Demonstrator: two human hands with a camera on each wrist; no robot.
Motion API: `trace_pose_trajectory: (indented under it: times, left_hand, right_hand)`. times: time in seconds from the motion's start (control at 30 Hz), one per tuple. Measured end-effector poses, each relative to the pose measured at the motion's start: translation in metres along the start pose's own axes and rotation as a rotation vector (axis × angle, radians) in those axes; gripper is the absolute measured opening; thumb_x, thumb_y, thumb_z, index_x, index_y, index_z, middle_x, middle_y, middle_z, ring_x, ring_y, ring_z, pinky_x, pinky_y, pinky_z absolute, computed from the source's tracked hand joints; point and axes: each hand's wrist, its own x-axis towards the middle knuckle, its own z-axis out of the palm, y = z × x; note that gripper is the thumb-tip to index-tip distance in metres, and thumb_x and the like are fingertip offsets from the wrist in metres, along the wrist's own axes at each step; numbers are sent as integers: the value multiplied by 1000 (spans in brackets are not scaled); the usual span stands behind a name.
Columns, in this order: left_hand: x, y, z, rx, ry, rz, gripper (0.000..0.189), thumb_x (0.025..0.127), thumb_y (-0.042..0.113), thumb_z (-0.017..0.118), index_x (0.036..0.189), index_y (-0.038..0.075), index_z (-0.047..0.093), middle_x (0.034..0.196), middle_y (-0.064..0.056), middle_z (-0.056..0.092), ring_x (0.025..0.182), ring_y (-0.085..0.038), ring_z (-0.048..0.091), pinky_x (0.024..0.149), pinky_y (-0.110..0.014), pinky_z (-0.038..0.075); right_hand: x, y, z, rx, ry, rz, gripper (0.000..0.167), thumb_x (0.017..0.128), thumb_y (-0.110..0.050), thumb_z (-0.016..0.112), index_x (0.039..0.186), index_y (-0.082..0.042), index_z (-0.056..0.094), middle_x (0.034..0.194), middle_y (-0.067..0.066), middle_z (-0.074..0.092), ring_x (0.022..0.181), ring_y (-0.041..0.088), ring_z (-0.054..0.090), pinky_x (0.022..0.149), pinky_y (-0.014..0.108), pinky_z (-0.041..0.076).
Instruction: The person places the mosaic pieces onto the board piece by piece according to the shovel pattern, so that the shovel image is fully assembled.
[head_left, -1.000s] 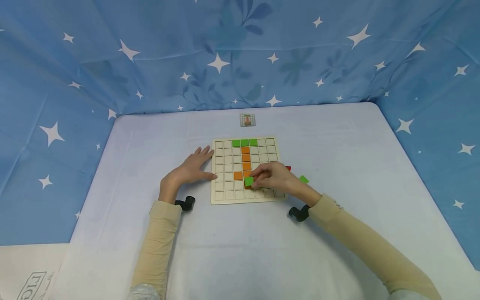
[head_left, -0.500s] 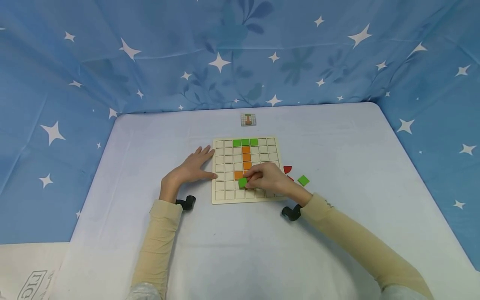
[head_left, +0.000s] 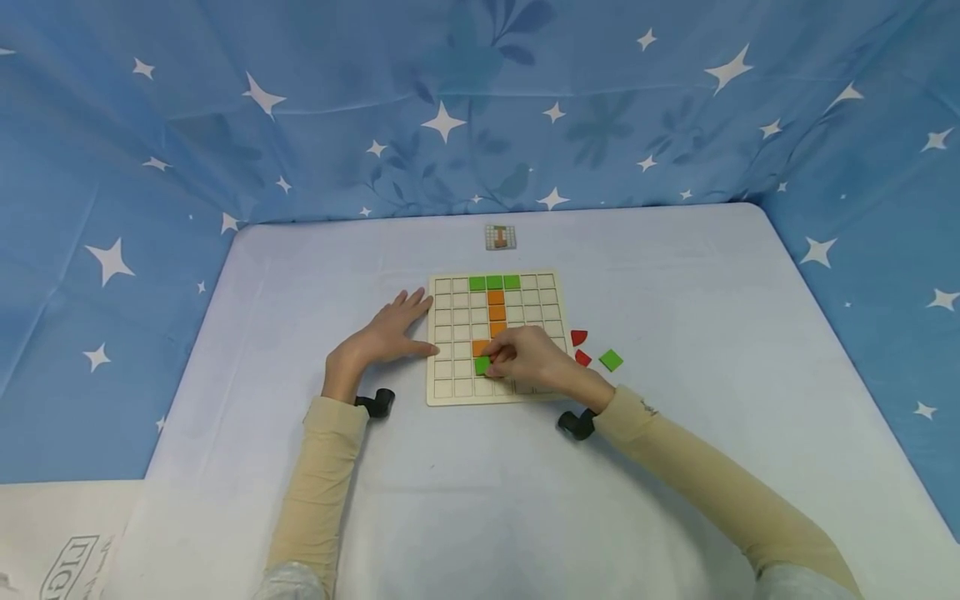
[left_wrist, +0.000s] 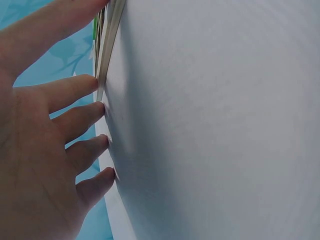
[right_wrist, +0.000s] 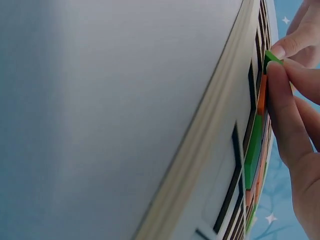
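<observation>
A cream board (head_left: 442, 390) with a grid of square recesses lies on the white table. My right hand (head_left: 528, 358) pinches a green square tile (head_left: 482, 366) between thumb and fingers, just below an orange tile (head_left: 480, 348). In the right wrist view the pinched green tile (right_wrist: 272, 57) tilts up at the fingertips, while another green tile (right_wrist: 253, 152) sits in the board. My left hand (head_left: 386, 333) rests at the board's left edge, fingers spread, thumb tip at the rim. Green tiles (head_left: 494, 282) form a row at the top, above a column of orange tiles (head_left: 497, 312).
Right of the board lie a red quarter-round piece (head_left: 578, 337), a second red piece (head_left: 582, 358) and a loose green square tile (head_left: 611, 360). Behind the board is a small picture card (head_left: 500, 237). A blue starry curtain (head_left: 450, 167) surrounds the table's back and sides.
My right hand has carried the green tile left, to the spot below the orange tile. The red pieces and the loose green tile have come into fuller view. My left hand stays at the board.
</observation>
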Motion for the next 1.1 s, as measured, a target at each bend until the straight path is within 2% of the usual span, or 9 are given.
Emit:
trace_pose_trajectory:
  times: [0.3,0.53,0.63,0.93,1.1]
  left_hand:
    - [1,2,0,10,-5,3,96,94,38,74,166,8,17,174,-13,3,161,-35,-6,130,-55,-1]
    - [2,2,0,23,-10,5,96,94,38,74,166,8,17,174,-13,3,160,-36,-6,130,-55,-1]
    - [2,2,0,26,-11,6,96,94,38,74,166,8,17,174,-14,4,160,-36,-6,130,-55,0]
    - [1,2,0,17,-9,1,96,94,37,74,166,7,17,174,-14,3,160,-36,-6,130,-55,0]
    - [1,1,0,24,-11,-8,96,94,38,73,166,8,16,174,-13,3,161,-35,-7,130,-55,-1]
  right_hand:
    - [-1,-5,3,-91,29,-50,22,86,-8,84,106,-1,78,93,5,76,80,11,69,75,24,59]
    - [-2,-7,4,-179,18,-103,23,87,-7,81,108,-1,79,87,2,67,79,12,62,70,21,54]
    - [-3,-6,4,-208,17,-131,23,86,-6,81,109,-1,78,88,2,66,80,12,62,72,21,54]
    - [-6,-3,1,-166,29,-118,21,89,-3,77,110,-4,76,93,3,69,81,12,64,75,24,56]
    - [-11,3,-4,-179,41,-171,21,89,-5,77,110,-6,77,98,3,72,85,13,63,77,25,56]
